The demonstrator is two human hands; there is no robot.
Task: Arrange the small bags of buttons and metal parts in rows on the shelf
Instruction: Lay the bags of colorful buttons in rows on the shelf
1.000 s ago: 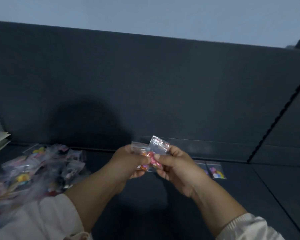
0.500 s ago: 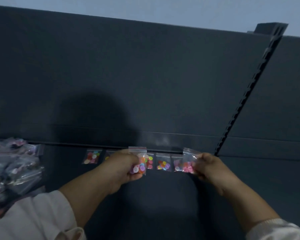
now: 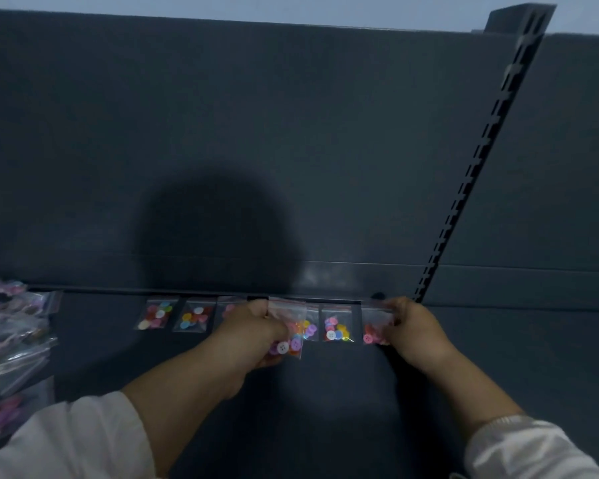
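Small clear zip bags of coloured buttons lie in a row along the back of the dark shelf (image 3: 325, 409). My left hand (image 3: 253, 335) grips one bag of buttons (image 3: 288, 335) above the shelf, in front of the row. My right hand (image 3: 414, 331) pinches a bag of red and pink buttons (image 3: 375, 326) at the right end of the row, low against the shelf. Between my hands lies another bag (image 3: 336, 324). Two more bags (image 3: 157, 313) (image 3: 195, 316) lie further left, and one is partly hidden behind my left hand.
A loose heap of unsorted bags (image 3: 13, 337) covers the shelf's left end. A dark back panel (image 3: 291, 150) rises behind the row. A slotted upright rail (image 3: 471, 174) runs diagonally at the right, with another shelf section (image 3: 533, 357) beyond it.
My hands have parted, each now with its own bag. The right hand has carried its bag right and down to the end of the row; the view shifted right along the shelf.
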